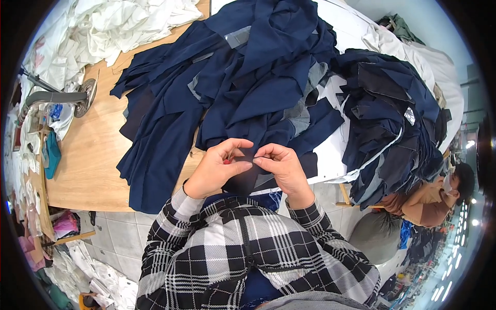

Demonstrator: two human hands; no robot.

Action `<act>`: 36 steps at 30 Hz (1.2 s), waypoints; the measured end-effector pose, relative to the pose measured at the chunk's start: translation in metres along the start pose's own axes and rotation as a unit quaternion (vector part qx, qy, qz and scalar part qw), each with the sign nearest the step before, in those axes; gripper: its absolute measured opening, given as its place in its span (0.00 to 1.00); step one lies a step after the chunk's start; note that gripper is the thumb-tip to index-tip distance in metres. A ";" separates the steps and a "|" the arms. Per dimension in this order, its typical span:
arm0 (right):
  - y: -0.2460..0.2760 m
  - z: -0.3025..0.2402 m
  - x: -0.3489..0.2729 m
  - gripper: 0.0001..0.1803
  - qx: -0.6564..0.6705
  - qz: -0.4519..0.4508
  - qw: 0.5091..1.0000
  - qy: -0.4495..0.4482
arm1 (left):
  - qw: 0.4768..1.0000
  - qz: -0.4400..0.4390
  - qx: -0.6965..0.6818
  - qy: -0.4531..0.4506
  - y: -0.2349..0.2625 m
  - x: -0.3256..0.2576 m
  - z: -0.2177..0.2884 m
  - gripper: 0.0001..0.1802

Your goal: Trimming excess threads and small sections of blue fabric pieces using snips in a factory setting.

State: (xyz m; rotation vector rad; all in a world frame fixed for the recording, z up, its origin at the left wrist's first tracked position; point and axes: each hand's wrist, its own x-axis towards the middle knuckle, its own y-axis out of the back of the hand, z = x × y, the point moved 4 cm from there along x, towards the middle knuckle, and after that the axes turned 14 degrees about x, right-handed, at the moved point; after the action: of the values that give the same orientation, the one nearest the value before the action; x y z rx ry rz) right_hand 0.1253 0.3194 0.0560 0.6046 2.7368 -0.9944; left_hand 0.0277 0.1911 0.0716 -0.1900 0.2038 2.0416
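In front of my body, a dark cloth piece [242, 178] hangs between my hands at the table's near edge. My right hand [285, 169] pinches at its edge with thumb and forefinger; whether a thread is also in that pinch is too small to tell. My left hand [219, 164] faces it, thumb and forefinger curved towards the cloth, with a small red thing [226, 161] tucked in its curled fingers. Most of that red thing is hidden. Just beyond both hands lies a large heap of navy cloth pieces [258, 98], some with grey lining showing.
A second bundle of dark cut pieces [385, 113], tied with a pale strip, sits to the right. White cloth [124, 26] is heaped far left. A metal-armed stand [57, 97] rises from the wooden table [85, 170]. A person [434, 201] wearing a mask sits at right.
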 end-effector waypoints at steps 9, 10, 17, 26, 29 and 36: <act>0.001 -0.003 0.001 0.08 -0.046 -0.006 0.999 0.010 | 0.993 0.016 -0.115 0.026 0.001 -0.003 -0.001 0.20; 0.000 -0.005 0.001 0.10 -0.057 -0.010 0.998 0.009 | 0.992 0.016 -0.121 0.043 0.001 -0.004 0.000 0.17; 0.000 -0.012 0.001 0.13 -0.302 -0.022 0.932 0.197 | 0.973 0.156 0.148 -0.080 0.000 -0.004 -0.012 0.09; 0.008 0.002 0.001 0.09 -0.001 0.083 0.989 0.124 | 0.803 0.240 0.430 -0.335 -0.022 -0.018 0.000 0.20; 0.007 0.003 0.005 0.11 0.126 0.067 0.984 0.106 | 0.816 0.234 0.422 -0.316 -0.022 -0.018 -0.002 0.21; 0.007 0.004 0.004 0.17 0.058 0.057 0.992 0.100 | 0.813 0.245 0.416 -0.326 -0.020 -0.013 -0.008 0.19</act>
State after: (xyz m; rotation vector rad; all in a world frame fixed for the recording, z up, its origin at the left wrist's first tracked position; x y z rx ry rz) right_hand 0.1246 0.3227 0.0476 0.9167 2.7894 -1.1276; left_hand 0.0515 0.1873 0.0654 1.2054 0.7376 2.1735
